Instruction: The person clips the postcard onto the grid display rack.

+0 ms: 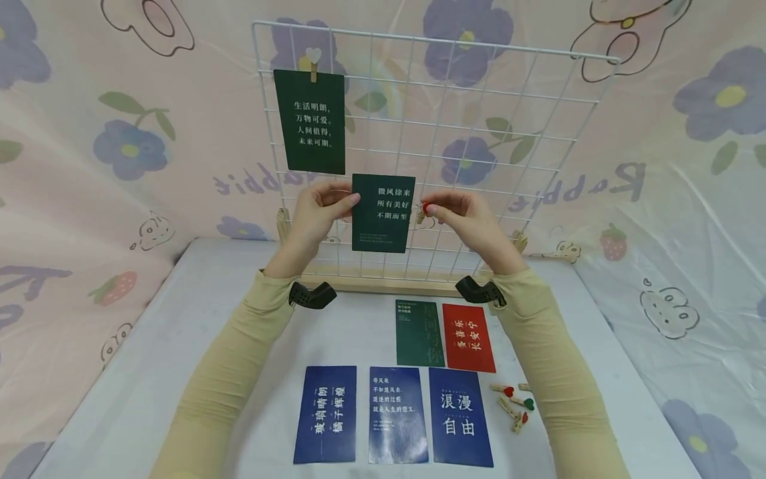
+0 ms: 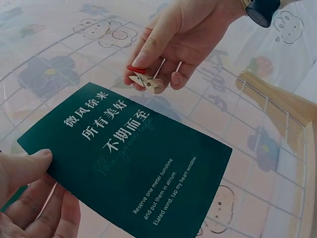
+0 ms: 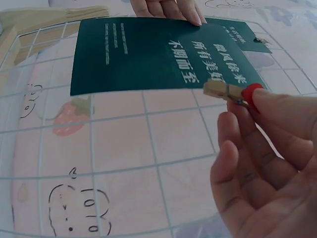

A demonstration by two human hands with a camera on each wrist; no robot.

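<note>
I note the grid (image 1: 437, 42) behind, a hung card (image 1: 310, 123) upper left. Left hand (image 1: 316, 218) pinches the held card (image 1: 383, 226), print facing me, long axis near-vertical; right hand (image 1: 473, 218) pinches a clip (image 3: 218, 90).

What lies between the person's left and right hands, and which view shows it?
In the head view, a green card, then a clothespin; the wire grid stands behind.

Pale yellow sleeves (image 1: 229, 372), black wrist cameras (image 1: 314, 296)
</note>
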